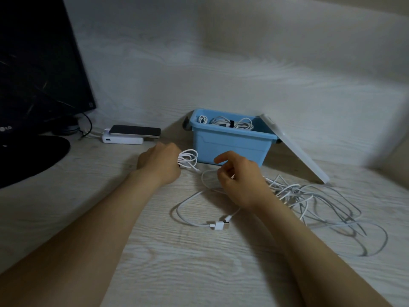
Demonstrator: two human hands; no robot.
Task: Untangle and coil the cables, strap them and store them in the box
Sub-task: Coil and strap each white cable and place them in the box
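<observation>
My left hand (158, 161) grips a small coil of white cable (188, 160) just in front of the blue box (230, 145). From the coil the same cable runs to my right hand (239, 178), which pinches it between thumb and fingers. It then loops over the desk to a white plug (219, 225). A tangle of white and grey cables (314, 202) lies to the right of my right hand. Inside the open box rest coiled white cables (230, 124), one bound with a dark strap.
The box's white lid (294, 151) leans against its right side. A phone (135, 130) lies on a white power bank (122, 139) at the back left. A dark monitor (37, 63) and its round black base (28, 158) fill the left edge.
</observation>
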